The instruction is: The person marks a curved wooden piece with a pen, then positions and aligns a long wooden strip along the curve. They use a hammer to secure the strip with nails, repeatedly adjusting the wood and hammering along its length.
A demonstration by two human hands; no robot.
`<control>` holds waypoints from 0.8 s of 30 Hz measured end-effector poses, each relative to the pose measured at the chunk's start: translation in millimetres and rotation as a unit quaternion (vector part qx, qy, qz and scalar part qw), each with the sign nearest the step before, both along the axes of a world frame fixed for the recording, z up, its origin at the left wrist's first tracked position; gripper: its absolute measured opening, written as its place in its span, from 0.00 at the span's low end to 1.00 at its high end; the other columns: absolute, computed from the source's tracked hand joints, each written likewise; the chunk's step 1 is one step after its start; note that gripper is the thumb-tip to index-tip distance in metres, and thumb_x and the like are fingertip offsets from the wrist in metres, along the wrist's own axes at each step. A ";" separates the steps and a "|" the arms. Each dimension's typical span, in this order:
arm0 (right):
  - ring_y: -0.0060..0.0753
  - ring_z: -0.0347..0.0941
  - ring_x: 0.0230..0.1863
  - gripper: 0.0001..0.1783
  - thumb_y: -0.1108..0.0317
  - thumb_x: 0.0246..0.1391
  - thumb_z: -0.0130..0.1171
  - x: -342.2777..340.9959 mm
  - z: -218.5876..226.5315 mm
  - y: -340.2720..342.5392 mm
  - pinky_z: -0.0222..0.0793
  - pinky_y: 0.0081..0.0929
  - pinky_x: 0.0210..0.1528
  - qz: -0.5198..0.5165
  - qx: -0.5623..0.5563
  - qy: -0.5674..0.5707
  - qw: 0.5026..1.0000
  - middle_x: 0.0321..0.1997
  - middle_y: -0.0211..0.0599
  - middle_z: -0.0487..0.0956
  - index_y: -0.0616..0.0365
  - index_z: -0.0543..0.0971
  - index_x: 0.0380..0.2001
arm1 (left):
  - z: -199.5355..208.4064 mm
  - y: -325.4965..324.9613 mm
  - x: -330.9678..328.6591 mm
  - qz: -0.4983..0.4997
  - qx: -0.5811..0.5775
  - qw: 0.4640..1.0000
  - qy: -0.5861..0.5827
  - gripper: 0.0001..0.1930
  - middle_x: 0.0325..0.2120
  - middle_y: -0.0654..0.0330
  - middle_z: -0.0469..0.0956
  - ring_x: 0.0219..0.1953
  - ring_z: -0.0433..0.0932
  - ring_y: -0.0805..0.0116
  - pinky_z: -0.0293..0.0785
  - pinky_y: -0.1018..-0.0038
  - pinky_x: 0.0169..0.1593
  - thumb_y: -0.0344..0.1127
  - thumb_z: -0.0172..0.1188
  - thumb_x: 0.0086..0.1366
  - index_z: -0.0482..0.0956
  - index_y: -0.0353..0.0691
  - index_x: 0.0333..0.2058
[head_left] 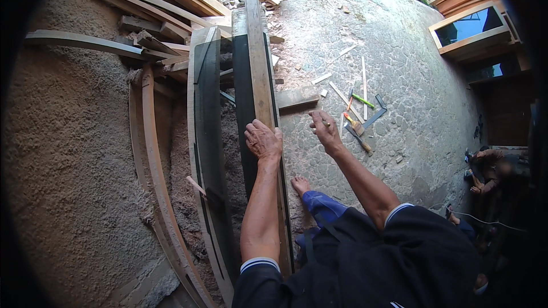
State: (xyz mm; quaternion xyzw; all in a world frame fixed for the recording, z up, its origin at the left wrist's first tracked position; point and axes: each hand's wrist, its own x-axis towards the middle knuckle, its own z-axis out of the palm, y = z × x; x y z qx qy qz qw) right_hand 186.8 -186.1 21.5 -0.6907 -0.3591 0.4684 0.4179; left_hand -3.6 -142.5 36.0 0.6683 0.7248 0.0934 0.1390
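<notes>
My left hand [264,140] is closed over a long, narrow wooden board [262,82], fingers curled at its left edge. The board lies lengthwise along a dark-faced plank [243,88] and runs away from me. To the right of it, my right hand [325,132] hangs in the air above the floor. Its fingers are curled, with a small yellowish thing showing between them, too small to name. A second dark-faced plank [208,97] lies to the left, roughly parallel, and a short wooden stick [196,185] juts from its left side.
A wood block [297,97] sticks out right of the planks. On the concrete lie a dark try square [377,110], a brush [355,124], a wooden-handled chisel [361,141] and thin strips. Wooden frames [472,27] stand far right; another person [491,168] is nearer.
</notes>
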 end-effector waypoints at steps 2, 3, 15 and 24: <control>0.27 0.76 0.39 0.30 0.42 0.67 0.49 -1.0 -1.7 -1.2 0.73 0.29 0.41 -0.023 0.020 -0.002 1.000 0.38 0.37 0.80 0.60 0.80 0.50 | 0.4 0.1 0.0 -0.002 0.004 1.000 0.003 0.30 0.43 0.50 0.67 0.49 0.72 0.50 0.74 0.58 0.50 0.47 0.70 0.53 0.66 0.35 0.46; 0.25 0.76 0.36 0.30 0.42 0.67 0.50 -1.1 -2.7 -1.5 0.72 0.27 0.41 -0.034 0.023 0.001 0.999 0.34 0.36 0.81 0.60 0.81 0.48 | 0.7 0.3 0.1 -0.002 0.002 1.000 0.003 0.30 0.43 0.50 0.67 0.49 0.72 0.51 0.74 0.58 0.50 0.47 0.70 0.53 0.66 0.36 0.46; 0.25 0.76 0.36 0.29 0.42 0.67 0.50 0.0 0.5 -1.7 0.71 0.27 0.41 -0.046 0.026 0.007 0.999 0.33 0.35 0.80 0.59 0.80 0.48 | 2.7 1.5 0.0 0.001 -0.014 1.000 -0.010 0.30 0.44 0.48 0.68 0.50 0.71 0.48 0.73 0.57 0.52 0.47 0.69 0.53 0.67 0.33 0.46; 0.26 0.76 0.36 0.29 0.43 0.67 0.50 5.7 0.7 -4.2 0.71 0.28 0.41 -0.047 0.008 0.004 0.999 0.34 0.35 0.80 0.60 0.80 0.48 | 5.1 0.7 -0.5 0.002 -0.012 1.000 -0.019 0.27 0.44 0.48 0.68 0.50 0.71 0.47 0.72 0.56 0.53 0.45 0.67 0.54 0.67 0.33 0.45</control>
